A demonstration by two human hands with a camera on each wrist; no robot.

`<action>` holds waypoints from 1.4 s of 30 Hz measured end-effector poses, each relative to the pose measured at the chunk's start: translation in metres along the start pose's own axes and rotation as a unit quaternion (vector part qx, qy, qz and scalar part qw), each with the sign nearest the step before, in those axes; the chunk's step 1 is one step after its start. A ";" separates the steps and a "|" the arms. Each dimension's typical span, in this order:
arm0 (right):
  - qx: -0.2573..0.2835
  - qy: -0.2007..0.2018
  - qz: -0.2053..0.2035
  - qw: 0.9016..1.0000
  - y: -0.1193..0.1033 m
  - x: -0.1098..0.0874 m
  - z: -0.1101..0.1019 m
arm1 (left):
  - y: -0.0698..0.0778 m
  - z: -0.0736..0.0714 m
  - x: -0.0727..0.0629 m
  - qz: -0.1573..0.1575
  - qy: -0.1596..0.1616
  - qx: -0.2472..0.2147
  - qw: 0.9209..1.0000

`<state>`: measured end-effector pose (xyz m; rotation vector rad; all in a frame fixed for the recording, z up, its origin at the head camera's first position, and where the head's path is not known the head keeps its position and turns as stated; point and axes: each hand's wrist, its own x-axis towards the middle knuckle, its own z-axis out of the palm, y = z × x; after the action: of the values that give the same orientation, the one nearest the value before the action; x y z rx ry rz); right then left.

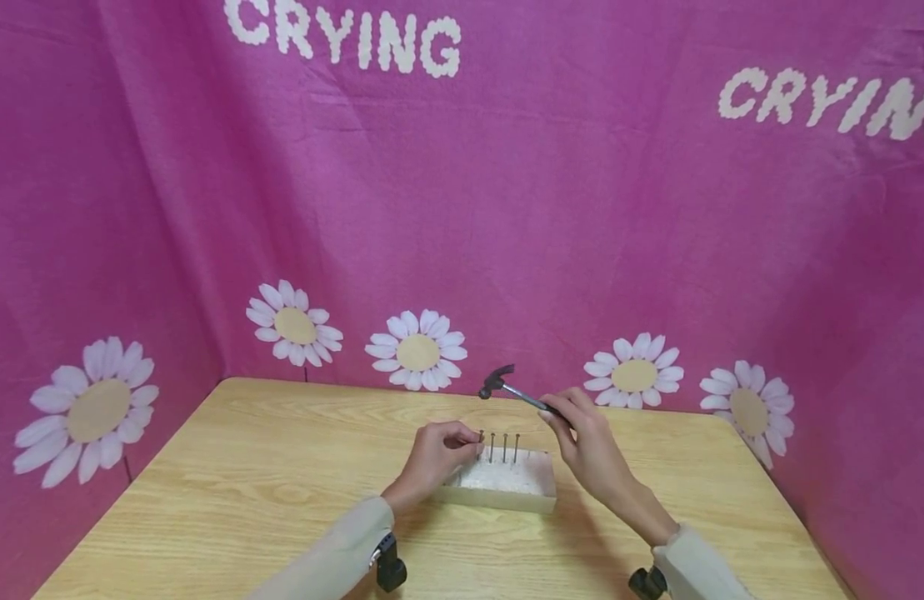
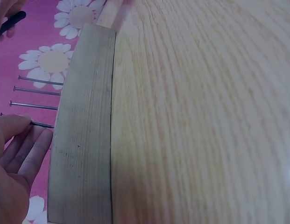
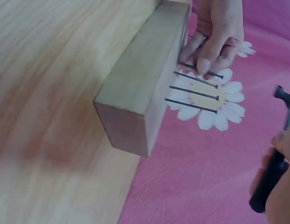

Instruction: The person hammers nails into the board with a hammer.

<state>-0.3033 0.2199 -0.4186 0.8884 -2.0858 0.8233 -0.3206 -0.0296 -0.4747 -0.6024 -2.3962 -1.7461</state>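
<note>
A pale wooden block (image 1: pixel 499 500) lies on the table with a row of upright nails in its top face. At the left end of that row, my left hand (image 1: pixel 434 457) pinches a nail (image 2: pixel 42 124) between thumb and fingers, its tip at the wood. Three more nails (image 3: pixel 194 93) stand unheld beside it, spaced along the block. My right hand (image 1: pixel 591 446) grips the black handle of a small claw hammer (image 1: pixel 527 398), raised above and to the right of the nails. The hammer's dark head (image 1: pixel 495 382) is in the air, apart from them.
The light wood-grain table (image 1: pixel 282 467) extends around the block on all sides. Pink fabric (image 1: pixel 506 208) with white daisies and lettering hangs behind the table and along its sides. Both sleeved forearms reach in from the front edge, each with a black wrist camera (image 1: pixel 390 565).
</note>
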 end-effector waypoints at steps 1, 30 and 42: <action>-0.004 0.000 -0.007 1.000 -0.001 -0.001 0.001 | -0.001 0.000 -0.001 -0.003 0.001 0.001 1.000; -0.094 -0.066 -0.068 0.991 -0.007 -0.004 0.005 | -0.002 -0.001 -0.005 -0.008 0.000 -0.016 1.000; -0.084 -0.056 -0.078 0.992 -0.010 0.002 -0.002 | -0.003 -0.001 -0.006 -0.013 -0.003 -0.011 1.000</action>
<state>-0.2955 0.2149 -0.4138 1.0101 -2.1151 0.5196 -0.3167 -0.0327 -0.4784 -0.5833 -2.4029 -1.7845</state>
